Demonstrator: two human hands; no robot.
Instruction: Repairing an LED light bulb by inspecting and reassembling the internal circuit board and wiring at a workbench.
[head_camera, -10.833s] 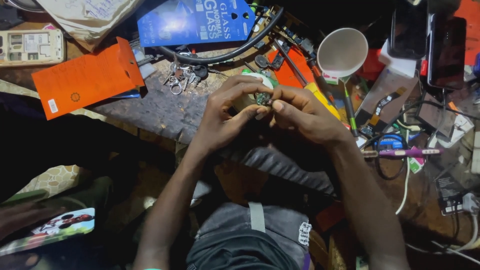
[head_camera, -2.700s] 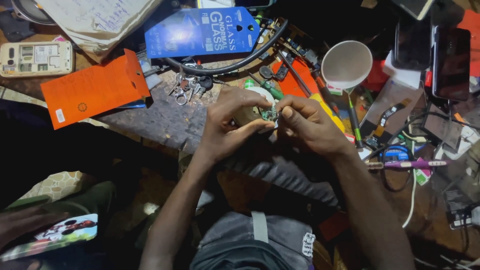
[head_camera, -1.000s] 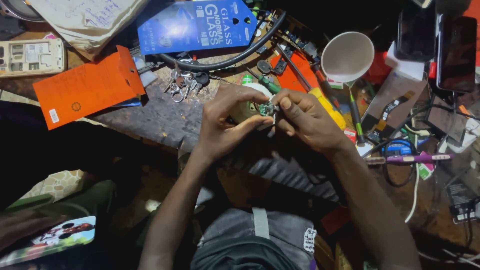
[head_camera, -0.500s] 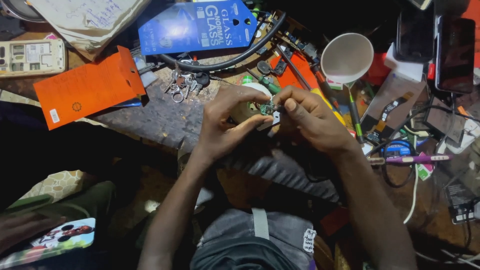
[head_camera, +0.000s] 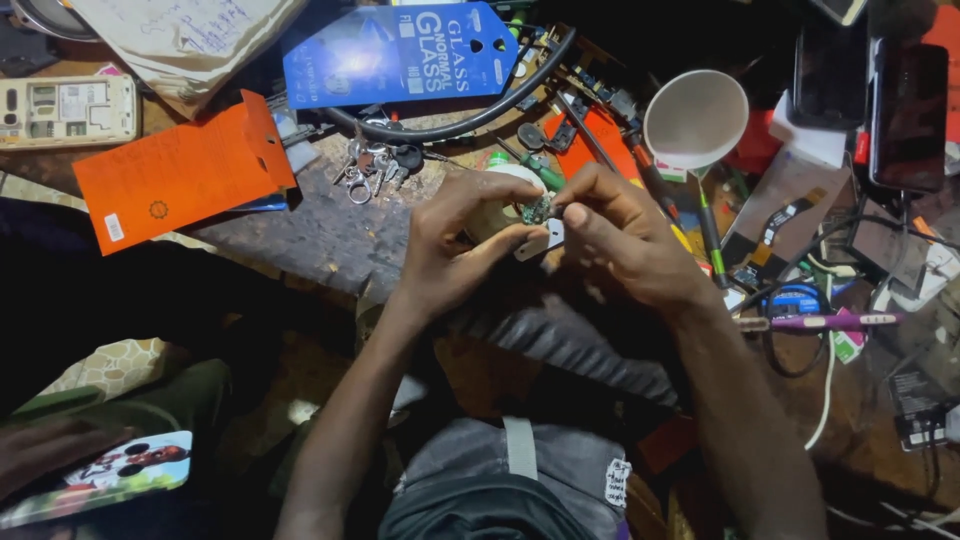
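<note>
A small green circuit board (head_camera: 538, 209) with a pale metal piece (head_camera: 538, 241) just below it sits between the fingertips of both hands, held above the near edge of a cluttered workbench (head_camera: 320, 235), roughly at the centre of the scene. The left hand (head_camera: 455, 240) curls around it from the left, thumb and forefinger pinched close on the pale piece, with a white roll of tape (head_camera: 492, 205) showing behind the fingers; whether the hand also grips that roll cannot be told. The right hand (head_camera: 620, 235) comes in from the right, its fingers bent tight and its fingertips pressed against the board. Just beyond the hands lie a green-handled screwdriver (head_camera: 530, 168) and a bunch of keys (head_camera: 375, 165), and a thick black cable (head_camera: 470, 115) arcs across the bench farther off. To the far left lie an orange card package (head_camera: 180, 175) and an old pale phone (head_camera: 65, 110); a blue packet (head_camera: 400, 50) lies at the far edge. To the right stands a white funnel-shaped cup (head_camera: 695, 115), with dark phones (head_camera: 905, 115) at the far right and a purple pen-like tool (head_camera: 820, 321) nearer, among loose cables.
</note>
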